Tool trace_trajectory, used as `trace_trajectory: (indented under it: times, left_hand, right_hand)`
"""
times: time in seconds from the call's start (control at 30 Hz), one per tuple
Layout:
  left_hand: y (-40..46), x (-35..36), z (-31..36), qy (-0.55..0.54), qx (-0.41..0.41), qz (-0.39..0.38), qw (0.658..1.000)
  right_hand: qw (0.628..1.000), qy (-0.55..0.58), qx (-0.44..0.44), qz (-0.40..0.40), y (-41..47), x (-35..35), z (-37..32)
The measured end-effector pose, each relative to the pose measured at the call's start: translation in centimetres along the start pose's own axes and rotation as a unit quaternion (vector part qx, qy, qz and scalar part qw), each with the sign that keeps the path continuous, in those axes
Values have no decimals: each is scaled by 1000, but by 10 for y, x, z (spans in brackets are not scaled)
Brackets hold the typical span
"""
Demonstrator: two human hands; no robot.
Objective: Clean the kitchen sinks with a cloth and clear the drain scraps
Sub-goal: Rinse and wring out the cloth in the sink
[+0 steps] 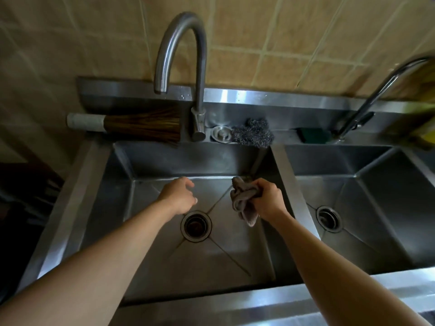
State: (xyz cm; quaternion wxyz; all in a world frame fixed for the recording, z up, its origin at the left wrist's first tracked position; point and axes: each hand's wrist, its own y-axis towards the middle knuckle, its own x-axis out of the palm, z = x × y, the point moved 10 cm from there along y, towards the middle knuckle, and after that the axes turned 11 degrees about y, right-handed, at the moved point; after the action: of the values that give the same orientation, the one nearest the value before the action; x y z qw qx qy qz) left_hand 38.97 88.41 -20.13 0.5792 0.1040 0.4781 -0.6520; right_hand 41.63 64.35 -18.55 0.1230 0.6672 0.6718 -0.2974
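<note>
Two steel sinks sit side by side: the left sink and the right sink. My right hand is closed around a bunched grey cloth above the left sink's floor, near its right wall. My left hand hovers empty with loosely curled fingers just above and left of the left drain, which looks dark with brownish residue inside. The right drain holds a metal strainer.
A tall curved tap rises behind the left sink. On the back ledge lie a bamboo brush, a metal plug, a steel wool scourer and a green sponge. A thinner tap stands at the right.
</note>
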Motion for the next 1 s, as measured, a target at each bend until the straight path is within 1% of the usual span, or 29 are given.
trace_trajectory:
  times: [0.13,0.27,0.53,0.63,0.73,0.8,0.9,0.97,1.0]
  left_hand:
    - [3,-1,21,7,-5,-1,1000]
    - [2,-5,41,24,-2,11,1000]
    - [-10,-13,67,13,-2,36,999]
    - [-14,-13,71,7,1,35,999]
    - [-16,-6,74,-3,6,19,1000]
    - [-19,-2,79,-7,16,7,1000]
    - [-27,7,86,8,32,-33,999]
    - [-35,14,84,19,22,-68,997]
    - [-38,18,81,2,12,-83,996]
  right_hand:
    - [1000,9,4,28,12,-23,6]
    - [999,12,14,37,25,-44,11]
    - [999,21,-29,-24,45,-46,-14]
    - [995,94,-13,-42,40,-40,-15]
    - [977,200,21,-66,32,-31,-12]
    - [966,243,43,-70,28,-25,-11]
    - [955,279,78,-68,19,-13,-9]
    - [942,316,103,-50,13,-6,-11]
    - [933,339,112,-37,9,-4,-13]
